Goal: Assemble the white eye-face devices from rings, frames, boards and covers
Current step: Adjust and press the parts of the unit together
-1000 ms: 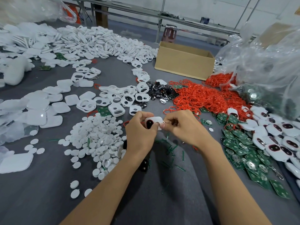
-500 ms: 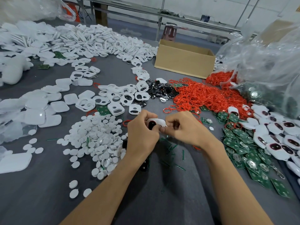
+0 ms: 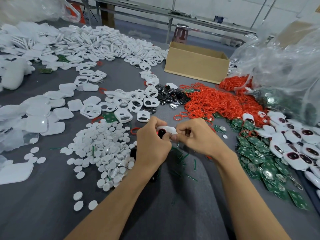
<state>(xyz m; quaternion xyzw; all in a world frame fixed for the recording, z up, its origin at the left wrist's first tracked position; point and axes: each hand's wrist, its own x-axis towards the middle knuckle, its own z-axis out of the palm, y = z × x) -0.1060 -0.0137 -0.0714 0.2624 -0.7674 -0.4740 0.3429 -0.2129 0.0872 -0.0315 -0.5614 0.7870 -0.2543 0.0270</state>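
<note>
Nearest: grey cloth-covered tabletop (image 3: pixel 52 213), w/ 3 loose small white round plastic discs (image 3: pixel 78 205) at front left.

Just beyond, left hand (image 3: pixel 152 146) & right hand (image 3: pixel 197 137) meet mid-tabletop. Both grips are closed, fingers curled, pinching one white rounded plastic eye-face device (image 3: pixel 167 130) btwn them. The left has the end w/ the dark red-rimmed eye, the right the near edge of the other end. Device seems held just above scattered thin green offcuts (image 3: pixel 180 156).

Risk, my judgement: it's a small smooth shell held by fingertips only. Uneven squeeze could seat the parts crooked or pop the red ring out, or the piece could slip down among the offcuts.

Counts: 1 device in hand, 2 hands, 1 brown cardboard box (image 3: pixel 195 66) far back.

The rest is too many to count:
- Left of the hands: disc heap (image 3: pixel 103 149).
- Right: green circuit boards (image 3: pixel 259 163) & finished white eye-face units (image 3: pixel 294 144).
- Further out: white two-hole plastic frames (image 3: pixel 124 108), white square covers (image 3: pixel 52 115), black glossy lenses (image 3: pixel 169 97) & thin red rings (image 3: pixel 216 104).
- Far right: clear plastic bags (image 3: pixel 285 58).
</note>
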